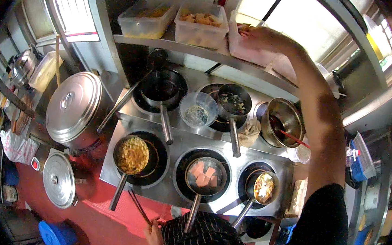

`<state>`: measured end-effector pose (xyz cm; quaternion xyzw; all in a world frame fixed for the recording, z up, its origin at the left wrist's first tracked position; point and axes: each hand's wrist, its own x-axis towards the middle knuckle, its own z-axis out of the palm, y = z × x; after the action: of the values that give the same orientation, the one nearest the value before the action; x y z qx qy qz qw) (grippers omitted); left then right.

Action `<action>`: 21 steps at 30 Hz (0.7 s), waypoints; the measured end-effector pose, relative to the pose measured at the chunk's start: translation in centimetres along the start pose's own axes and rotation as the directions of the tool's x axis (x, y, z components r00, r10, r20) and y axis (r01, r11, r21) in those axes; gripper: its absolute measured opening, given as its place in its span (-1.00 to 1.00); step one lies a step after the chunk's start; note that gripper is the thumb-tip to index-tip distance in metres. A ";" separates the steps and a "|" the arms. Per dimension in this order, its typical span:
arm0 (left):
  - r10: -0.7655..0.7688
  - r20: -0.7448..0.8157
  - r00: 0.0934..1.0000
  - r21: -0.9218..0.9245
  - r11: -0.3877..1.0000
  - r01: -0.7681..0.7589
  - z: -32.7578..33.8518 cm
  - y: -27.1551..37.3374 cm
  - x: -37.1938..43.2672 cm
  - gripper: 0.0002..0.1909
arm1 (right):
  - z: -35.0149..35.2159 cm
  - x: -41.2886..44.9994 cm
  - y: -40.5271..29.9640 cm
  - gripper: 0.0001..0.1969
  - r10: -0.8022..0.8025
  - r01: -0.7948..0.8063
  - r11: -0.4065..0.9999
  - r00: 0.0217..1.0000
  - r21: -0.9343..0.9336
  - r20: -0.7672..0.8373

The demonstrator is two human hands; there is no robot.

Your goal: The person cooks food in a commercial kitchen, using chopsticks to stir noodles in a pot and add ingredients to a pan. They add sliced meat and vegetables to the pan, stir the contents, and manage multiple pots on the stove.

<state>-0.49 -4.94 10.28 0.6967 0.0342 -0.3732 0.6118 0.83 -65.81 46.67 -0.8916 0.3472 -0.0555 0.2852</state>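
Observation:
My right hand (pixel 254 36) reaches up into a translucent plastic tub (pixel 235 47) on the shelf; its fingertips are partly hidden among the tub's contents. My left hand (pixel 154 232) is low at the bottom, closed around a pair of chopsticks or thin tongs (pixel 139 207). On the stove's front row, a saucepan of yellow-brown chopped food (pixel 132 154) stands at left, a pan with pink blocks (pixel 206 176) in the middle, and a small pan of mixed food with white pieces (pixel 264 187) at right.
Two more tubs (pixel 201 32) (pixel 145 25) share the shelf (pixel 188 48). On the back row stand a dark saucepan (pixel 160 88), a clear plastic container (pixel 198 110), another saucepan (pixel 233 99) and a steel bowl (pixel 287 113) with a red utensil. A large lidded pot (pixel 75 106) is at left.

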 end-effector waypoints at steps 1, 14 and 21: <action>0.021 0.018 1.000 -0.038 0.999 -0.021 0.4 0.0 0.1 -0.71 | 0.0 -3.4 -1.5 -0.54 -0.236 0.218 0.884 0.972 -0.415 0.007; 0.207 0.416 0.885 -0.154 0.976 -0.155 8.4 12.6 1.7 -0.68 | 7.5 -20.9 -4.5 -0.74 -0.452 0.323 0.803 0.878 -0.501 -0.158; 0.202 0.591 0.781 -0.176 0.977 -0.119 15.2 15.4 0.9 -0.41 | 18.6 -34.8 -3.7 -0.76 -0.458 0.399 0.709 0.888 -0.582 0.050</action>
<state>0.66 -22.49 22.86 0.4998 -0.1988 -0.5197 0.6637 -17.66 -32.25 36.65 -0.9872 0.1445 -0.0560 -0.0366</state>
